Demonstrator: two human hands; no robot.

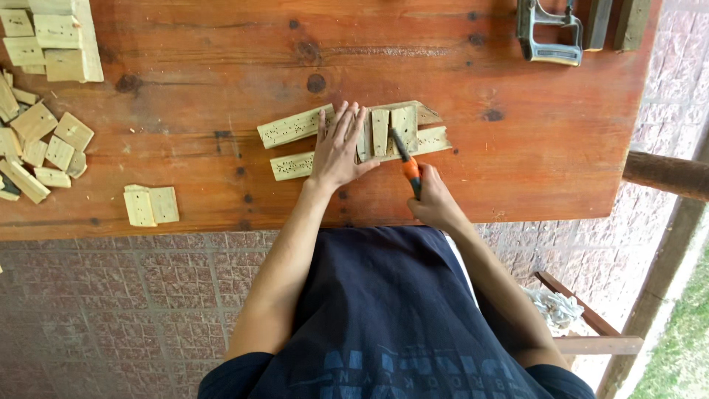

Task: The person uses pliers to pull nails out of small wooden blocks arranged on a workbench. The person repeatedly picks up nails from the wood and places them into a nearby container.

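My left hand [338, 148] lies flat, fingers spread, pressing on two long pale wooden strips [292, 127] dotted with small holes on the brown wooden table [221, 66]. Short pale wood blocks [403, 122] lie across the strips just right of that hand. My right hand [434, 198] grips an orange-and-black handled tool [408, 164] whose dark tip points at the blocks. Both forearms reach out from my dark shirt at the bottom of the view.
Several small wood pieces [44, 144] are scattered at the table's left edge, a stack of blocks [59, 41] at the far left corner, and two flat pieces [151, 205] near the front edge. A grey metal tool [548, 33] rests at the far right. A paved floor lies below.
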